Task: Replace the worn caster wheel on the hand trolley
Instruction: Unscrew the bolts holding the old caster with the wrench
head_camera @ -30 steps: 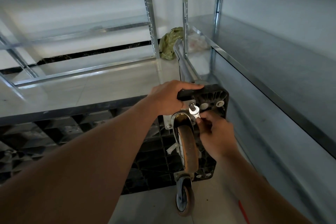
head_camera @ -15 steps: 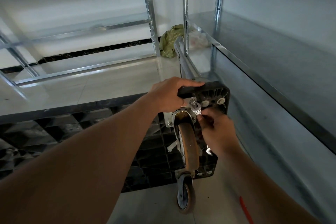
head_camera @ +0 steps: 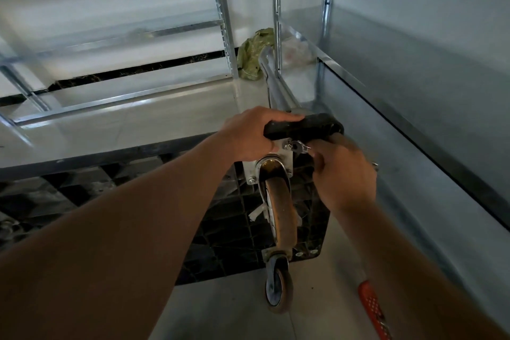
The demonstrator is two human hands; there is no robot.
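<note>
On the floor (head_camera: 317, 312) between metal shelves (head_camera: 414, 119), the trolley (head_camera: 298, 130) stands tipped on its side, so its black ribbed underside faces the camera. Its handle bar (head_camera: 271, 83) reaches away toward a green bag (head_camera: 254, 61) in the corner. The worn caster (head_camera: 281, 212) sits at the upper edge of the underside: its tread is brown and dirty, and a silver fork holds it to a bright metal plate with bolts. A second wheel (head_camera: 277, 294), smaller in view, with a grey hub and brown tread, is at the lower edge, close to the floor.

The left hand (head_camera: 251, 132) grips the top edge of the trolley, thumb on top and fingers curled around the rim. The right hand (head_camera: 342, 171) holds a small silver wrench (head_camera: 299, 146); its fingers pinch the handle, and the wrench head sits on a bolt (head_camera: 287, 147) of the caster plate, just under the rim. An orange tool handle (head_camera: 372, 309) lies on the floor at the lower right, apart from the trolley.
</note>
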